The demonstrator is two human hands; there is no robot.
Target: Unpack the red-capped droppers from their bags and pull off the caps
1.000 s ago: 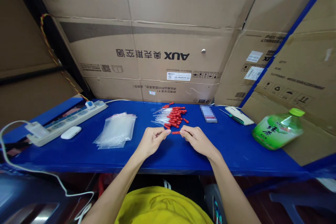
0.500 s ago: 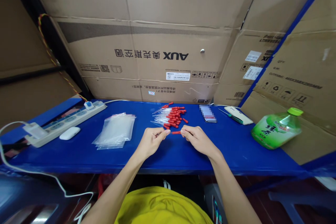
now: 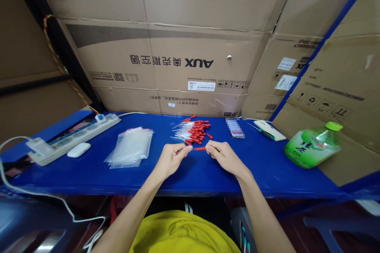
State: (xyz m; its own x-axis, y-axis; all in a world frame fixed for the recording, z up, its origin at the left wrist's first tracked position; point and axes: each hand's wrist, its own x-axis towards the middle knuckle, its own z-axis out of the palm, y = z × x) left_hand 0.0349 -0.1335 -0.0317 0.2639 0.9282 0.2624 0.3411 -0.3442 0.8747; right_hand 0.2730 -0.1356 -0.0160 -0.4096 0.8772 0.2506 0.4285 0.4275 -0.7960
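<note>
1. Our left hand (image 3: 171,159) hovers just above the blue table (image 3: 89,172), its thumb and forefinger pinched on the near end of a thin clear tube, with the other fingers curled under.
2. Our right hand (image 3: 225,158) faces it, fingertips closed on the red cap (image 3: 200,148) at the tube's other end; the cap spans the small gap between the two hands.
3. Just behind the hands lies the pile of red-capped tubes (image 3: 194,131), red ends mostly to the right and clear stems fanned to the left.
4. To the left of the pile lies a stack of clear plastic bags (image 3: 130,147), well apart from the left hand.
5. Further left we see a white power strip (image 3: 74,136) with a small white case (image 3: 78,150) just in front of it.
6. On the right, a green bottle (image 3: 313,144) lies tilted against a cardboard box (image 3: 166,67); a phone (image 3: 235,128) lies between bottle and pile.
</note>
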